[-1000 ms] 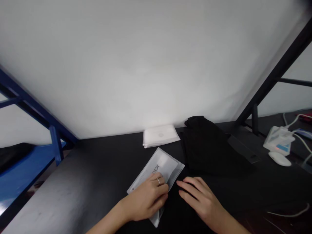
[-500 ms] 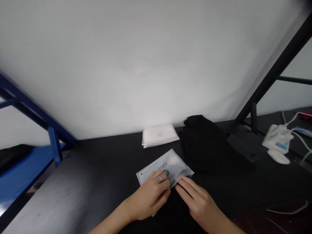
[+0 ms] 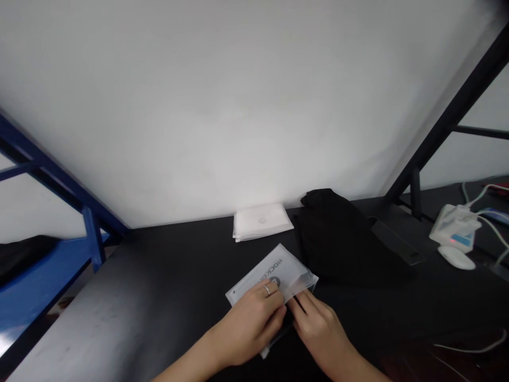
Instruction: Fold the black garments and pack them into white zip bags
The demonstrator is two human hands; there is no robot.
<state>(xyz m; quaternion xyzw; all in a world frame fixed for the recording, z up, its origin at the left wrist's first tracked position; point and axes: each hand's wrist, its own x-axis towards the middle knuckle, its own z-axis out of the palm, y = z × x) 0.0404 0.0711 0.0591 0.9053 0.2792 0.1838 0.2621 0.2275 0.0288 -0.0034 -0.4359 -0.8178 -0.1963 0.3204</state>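
Observation:
A translucent plastic zip bag (image 3: 254,270) with dark printed lettering and a round logo lies tilted over the black tabletop. My left hand (image 3: 256,318), a ring on one finger, grips the bag's near edge with bent fingers. At the bag's gaping right end, the fingers of my right hand (image 3: 320,323) reach under the upper plastic layer. Those fingers are bent close together, and their tips are hidden by the plastic. Something black shows in the gap between my hands; I cannot tell whether it is cloth or the tabletop.
Several flat white bags (image 3: 262,222) are stacked against the wall. Black folded cloth (image 3: 338,239) lies right of them, over a clear plastic sheet (image 3: 397,241). Farther right are a white mouse (image 3: 456,258) and a white box with cables (image 3: 457,228). Metal frames (image 3: 92,233) slant up at both sides.
The bag's right end gapes wider and its lower layer now shows below my hands. My right fingers have gone deeper under the upper layer. My left hand has shifted slightly right.

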